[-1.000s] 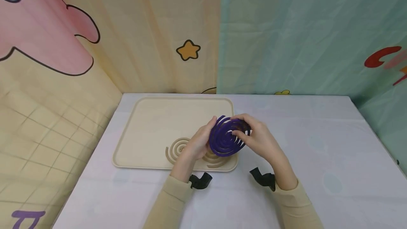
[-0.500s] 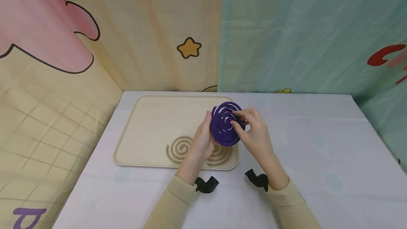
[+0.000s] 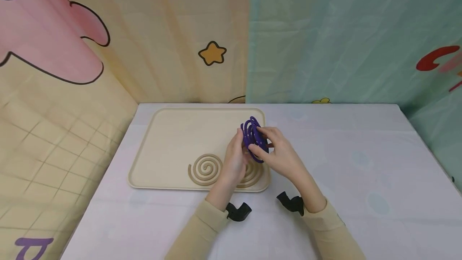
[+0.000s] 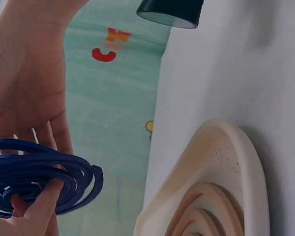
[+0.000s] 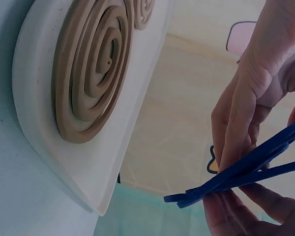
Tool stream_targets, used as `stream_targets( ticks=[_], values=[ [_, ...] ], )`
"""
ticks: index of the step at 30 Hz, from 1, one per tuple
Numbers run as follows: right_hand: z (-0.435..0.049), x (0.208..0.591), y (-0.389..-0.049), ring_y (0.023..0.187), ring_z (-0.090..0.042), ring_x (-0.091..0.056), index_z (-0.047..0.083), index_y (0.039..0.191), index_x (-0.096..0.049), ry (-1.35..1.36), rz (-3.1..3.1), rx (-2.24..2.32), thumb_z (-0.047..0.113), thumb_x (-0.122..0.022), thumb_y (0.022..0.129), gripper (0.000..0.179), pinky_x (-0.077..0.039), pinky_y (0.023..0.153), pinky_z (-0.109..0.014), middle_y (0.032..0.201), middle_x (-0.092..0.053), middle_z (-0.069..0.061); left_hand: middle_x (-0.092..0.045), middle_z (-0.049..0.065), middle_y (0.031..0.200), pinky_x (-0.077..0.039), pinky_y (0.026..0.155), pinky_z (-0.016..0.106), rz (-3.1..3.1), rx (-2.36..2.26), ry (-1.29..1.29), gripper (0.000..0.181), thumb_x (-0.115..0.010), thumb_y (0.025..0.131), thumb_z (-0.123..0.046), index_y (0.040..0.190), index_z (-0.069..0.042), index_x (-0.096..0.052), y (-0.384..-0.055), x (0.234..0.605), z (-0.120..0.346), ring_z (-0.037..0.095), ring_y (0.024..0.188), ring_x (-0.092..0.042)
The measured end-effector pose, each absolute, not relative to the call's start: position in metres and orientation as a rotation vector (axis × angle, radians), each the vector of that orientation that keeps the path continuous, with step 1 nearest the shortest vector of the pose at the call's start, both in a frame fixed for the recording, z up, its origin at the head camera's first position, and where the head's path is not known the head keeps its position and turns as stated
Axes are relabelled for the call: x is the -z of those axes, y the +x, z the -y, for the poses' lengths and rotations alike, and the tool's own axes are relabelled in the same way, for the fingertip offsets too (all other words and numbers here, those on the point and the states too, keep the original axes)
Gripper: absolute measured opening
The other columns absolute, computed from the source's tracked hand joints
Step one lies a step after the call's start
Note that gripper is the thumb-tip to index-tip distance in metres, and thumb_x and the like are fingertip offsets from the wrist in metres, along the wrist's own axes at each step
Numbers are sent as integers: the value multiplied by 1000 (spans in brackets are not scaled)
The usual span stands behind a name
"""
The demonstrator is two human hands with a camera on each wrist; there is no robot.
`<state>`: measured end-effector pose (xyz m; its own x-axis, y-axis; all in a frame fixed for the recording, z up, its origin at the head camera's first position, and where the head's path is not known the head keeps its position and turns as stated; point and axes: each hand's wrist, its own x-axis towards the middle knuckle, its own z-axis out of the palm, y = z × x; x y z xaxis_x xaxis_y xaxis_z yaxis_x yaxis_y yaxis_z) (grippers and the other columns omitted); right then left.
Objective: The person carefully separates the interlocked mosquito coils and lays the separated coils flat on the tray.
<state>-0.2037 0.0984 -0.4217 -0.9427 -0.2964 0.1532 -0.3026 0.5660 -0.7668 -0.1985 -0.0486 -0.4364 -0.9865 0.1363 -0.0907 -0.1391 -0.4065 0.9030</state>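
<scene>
A purple mosquito coil, seen nearly edge-on in the head view, is up between both hands, close over the tray's right end. Its rings spread into two layers in the right wrist view. My left hand grips its left side. From the right, my right hand pinches it, thumb on the near face and fingers behind. In the left wrist view the right palm faces the camera beyond the coil. Two tan mosquito coils lie flat on the cream tray: one at the front middle, another partly hidden behind my left hand.
The tray stands on the left half of a table with a white cloth. Printed curtains rise behind and at both sides. A black wrist camera hangs below the left wrist, another below the right.
The purple coil has risen and turned from showing its broad face to nearly edge-on. The left hand has shifted slightly right, and the right hand has moved left with it.
</scene>
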Motion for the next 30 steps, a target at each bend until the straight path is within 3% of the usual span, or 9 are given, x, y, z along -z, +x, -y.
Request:
stream_targets(
  ticks=[5,10,17,21,24,27,30],
  values=[
    [-98,423,-204,117,-33,-60,-1,130,-58,485,2713,-1424,25,-55,102,38,-55,91,-48,131,-59,-20,-64,16,119,-56,89,35,-1660,-2540,-43,56,-25,108,-40,141,1,-45,-198,438,46,9,95,-65],
    [-98,425,-206,81,-27,-60,-4,106,-66,358,2665,-1379,17,-49,103,27,-50,69,-38,92,-68,-18,-59,23,132,-53,97,40,-1668,-2536,-85,56,-23,108,-41,143,-2,-44,-199,438,47,15,107,-64],
    [-104,427,-208,87,-29,-68,-1,104,-67,165,2608,-1462,21,-50,103,28,-55,69,-36,100,-73,-21,-64,20,125,-56,88,31,-1711,-2486,-159,68,-19,105,-54,132,-2,-54,-203,440,53,17,103,-67],
    [-108,426,-210,76,-25,-53,-1,100,-67,98,2593,-1519,22,-52,103,27,-42,58,-27,91,-71,-20,-65,6,107,-56,80,23,-1735,-2438,-133,52,-36,105,-47,125,-3,-54,-204,437,59,9,91,-65],
    [-113,424,-213,77,-20,-53,-2,99,-67,34,2597,-1592,24,-53,102,29,-43,61,-24,88,-70,-15,-63,-4,91,-56,74,20,-1749,-2422,-143,29,-50,103,-29,116,-4,-55,-206,435,62,6,80,-65],
    [-119,421,-216,79,-12,-55,-4,100,-65,-44,2547,-1810,25,-55,101,30,-46,69,-21,84,-69,-3,-65,-3,82,-57,74,20,-1780,-2408,-142,19,-56,101,-20,109,-4,-59,-208,436,67,6,75,-67],
    [-125,419,-219,81,-5,-61,-4,104,-63,-85,2453,-2087,22,-56,100,27,-51,77,-17,81,-68,9,-71,7,85,-58,78,24,-1890,-2362,-103,22,-59,100,-18,112,0,-63,-209,436,72,8,76,-69]
  ],
)
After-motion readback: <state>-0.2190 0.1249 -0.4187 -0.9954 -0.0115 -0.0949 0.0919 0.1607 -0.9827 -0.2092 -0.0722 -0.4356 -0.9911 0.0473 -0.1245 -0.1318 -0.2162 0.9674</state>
